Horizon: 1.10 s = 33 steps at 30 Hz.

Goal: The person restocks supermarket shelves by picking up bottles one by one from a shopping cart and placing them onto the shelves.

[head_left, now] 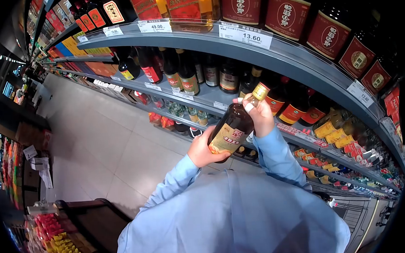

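Before the grey metal shelf [170,40], the bare left grip [202,148] holds the body and the bare right grip [260,113] the neck of one dark, gold-capped glass bottle [228,137], apparently for inspecting it, and the next move calls for steady support.

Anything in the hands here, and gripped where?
A dark bottle: the left hand holds its lower body, the right hand its neck, just below the gold cap.
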Tool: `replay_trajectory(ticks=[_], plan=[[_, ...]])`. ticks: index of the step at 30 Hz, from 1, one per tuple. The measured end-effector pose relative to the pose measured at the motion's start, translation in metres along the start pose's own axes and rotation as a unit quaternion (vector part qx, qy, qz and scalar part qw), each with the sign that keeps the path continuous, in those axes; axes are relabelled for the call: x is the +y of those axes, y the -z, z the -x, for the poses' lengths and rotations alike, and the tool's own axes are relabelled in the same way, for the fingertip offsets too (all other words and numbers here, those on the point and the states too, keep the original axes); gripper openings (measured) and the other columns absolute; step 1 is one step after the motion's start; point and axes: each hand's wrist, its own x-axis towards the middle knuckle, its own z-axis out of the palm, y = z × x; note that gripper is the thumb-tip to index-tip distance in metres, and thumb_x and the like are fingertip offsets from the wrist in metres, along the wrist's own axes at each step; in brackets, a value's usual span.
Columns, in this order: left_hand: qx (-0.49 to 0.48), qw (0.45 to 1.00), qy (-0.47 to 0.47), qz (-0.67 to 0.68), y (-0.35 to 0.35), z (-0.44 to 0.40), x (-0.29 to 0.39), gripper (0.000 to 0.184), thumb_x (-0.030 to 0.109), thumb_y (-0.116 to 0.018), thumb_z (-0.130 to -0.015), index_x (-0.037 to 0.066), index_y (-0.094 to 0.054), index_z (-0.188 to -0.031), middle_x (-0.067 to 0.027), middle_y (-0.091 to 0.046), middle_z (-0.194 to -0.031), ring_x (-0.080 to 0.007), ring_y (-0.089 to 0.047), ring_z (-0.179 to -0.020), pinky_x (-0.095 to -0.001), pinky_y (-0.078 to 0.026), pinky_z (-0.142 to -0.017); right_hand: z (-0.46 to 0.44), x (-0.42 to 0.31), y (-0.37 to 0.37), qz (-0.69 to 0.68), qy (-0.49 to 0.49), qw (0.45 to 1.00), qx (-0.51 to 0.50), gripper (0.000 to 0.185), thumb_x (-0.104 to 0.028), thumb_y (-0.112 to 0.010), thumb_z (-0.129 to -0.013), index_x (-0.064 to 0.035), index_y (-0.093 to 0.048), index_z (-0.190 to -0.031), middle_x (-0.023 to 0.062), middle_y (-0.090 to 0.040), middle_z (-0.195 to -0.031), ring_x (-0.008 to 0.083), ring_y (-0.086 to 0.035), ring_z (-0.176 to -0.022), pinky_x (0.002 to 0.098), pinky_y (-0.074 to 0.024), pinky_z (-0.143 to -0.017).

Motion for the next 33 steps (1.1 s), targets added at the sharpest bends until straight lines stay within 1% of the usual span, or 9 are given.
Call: replay_trajectory(ticks=[5, 8, 14, 18, 22, 26, 28, 31, 33], plan=[[-0.014, 1.0, 0.004, -0.009, 0.012, -0.042, -0.02, 0.076, 0.022, -0.081, -0.054, 0.001, -0.043, -0.116, -0.0148, -0.061, -0.103, -0.0234, -0.061, -0.095, -0.0325, -0.047, -0.084, -0.022, -0.013, -0.003, 0.051, 0.062, 0.996, -0.05, 0.015, -0.005, -0.051, -0.085, -0.0007, -0.047, -0.1, 0.011, -0.056, -0.103, 0.0157, -0.053, -0.099, 0.0295, -0.0397, -0.088], [0.02, 0.999, -0.042, 0.005, 0.021, -0.067, -0.036, 0.073, 0.018, -0.081, -0.053, 0.005, -0.046, -0.116, -0.0135, -0.059, -0.103, -0.0277, -0.059, -0.095, -0.0344, -0.047, -0.083, -0.027, -0.006, -0.013, 0.106, 0.153, 0.98, -0.069, 0.019, -0.003, -0.056, -0.082, -0.0036, -0.047, -0.098, 0.0143, -0.056, -0.104, 0.0201, -0.052, -0.102, 0.0334, -0.0404, -0.089], [0.074, 0.984, -0.155, -0.054, 0.016, -0.129, -0.079, 0.066, 0.009, -0.076, -0.05, 0.007, -0.049, -0.111, -0.0127, -0.053, -0.109, -0.0326, -0.046, -0.106, -0.0393, -0.038, -0.092, -0.05, 0.016, -0.027, 0.32, 0.366, 0.874, -0.017, 0.025, -0.006, -0.07, -0.067, -0.0039, -0.055, -0.087, 0.0101, -0.062, -0.093, 0.0287, -0.057, -0.093, 0.037, -0.0463, -0.081], [0.101, 0.976, -0.175, -0.087, -0.004, -0.158, -0.117, 0.065, 0.012, -0.077, -0.051, 0.009, -0.05, -0.11, -0.0114, -0.051, -0.112, -0.0323, -0.045, -0.106, -0.0397, -0.035, -0.093, -0.072, 0.033, -0.027, 0.399, 0.367, 0.84, 0.027, 0.026, -0.01, -0.071, -0.067, -0.0045, -0.055, -0.086, 0.0108, -0.062, -0.094, 0.0289, -0.058, -0.091, 0.0366, -0.0472, -0.079], [0.02, 0.986, -0.131, -0.101, -0.01, -0.169, -0.137, 0.07, 0.021, -0.08, -0.05, 0.008, -0.049, -0.112, -0.0123, -0.052, -0.111, -0.032, -0.046, -0.106, -0.0407, -0.036, -0.091, -0.084, 0.041, -0.029, 0.412, 0.293, 0.861, 0.059, 0.023, -0.008, -0.068, -0.068, -0.0039, -0.056, -0.086, 0.0107, -0.064, -0.093, 0.0271, -0.059, -0.087, 0.0338, -0.0471, -0.077], [-0.04, 0.995, -0.067, -0.055, -0.006, -0.171, -0.137, 0.073, 0.027, -0.08, -0.052, 0.005, -0.049, -0.113, -0.0138, -0.052, -0.112, -0.0309, -0.047, -0.107, -0.0384, -0.035, -0.095, -0.1, 0.065, -0.019, 0.442, 0.234, 0.856, 0.13, 0.027, -0.019, -0.07, -0.068, -0.0046, -0.062, -0.089, 0.0133, -0.064, -0.085, 0.0297, -0.061, -0.075, 0.0358, -0.0484, -0.068], [-0.047, 0.996, -0.042, -0.069, -0.007, -0.171, -0.136, 0.073, 0.026, -0.081, -0.052, 0.005, -0.047, -0.113, -0.0144, -0.051, -0.112, -0.0309, -0.049, -0.105, -0.038, -0.039, -0.092, -0.103, 0.068, -0.016, 0.455, 0.189, 0.861, 0.129, 0.022, -0.008, -0.065, -0.074, 0.0005, -0.061, -0.094, 0.0126, -0.065, -0.084, 0.0195, -0.063, -0.075, 0.0303, -0.0485, -0.07], [-0.034, 0.998, -0.02, -0.058, -0.009, -0.171, -0.135, 0.072, 0.026, -0.081, -0.053, 0.004, -0.046, -0.112, -0.0145, -0.05, -0.112, -0.0312, -0.051, -0.104, -0.0377, -0.041, -0.089, -0.112, 0.071, -0.01, 0.512, 0.142, 0.838, 0.126, 0.024, -0.012, -0.065, -0.074, 0.0015, -0.06, -0.094, 0.0143, -0.065, -0.082, 0.0196, -0.064, -0.073, 0.0303, -0.0485, -0.067], [-0.059, 0.996, 0.012, -0.071, -0.006, -0.174, -0.133, 0.072, 0.027, -0.081, -0.053, 0.004, -0.045, -0.111, -0.0145, -0.048, -0.113, -0.0311, -0.05, -0.104, -0.0374, -0.042, -0.089, -0.116, 0.073, -0.013, 0.503, 0.161, 0.836, 0.149, 0.032, -0.024, -0.066, -0.072, -0.0012, -0.059, -0.093, 0.0172, -0.063, -0.08, 0.0317, -0.062, -0.073, 0.0375, -0.0483, -0.066]])
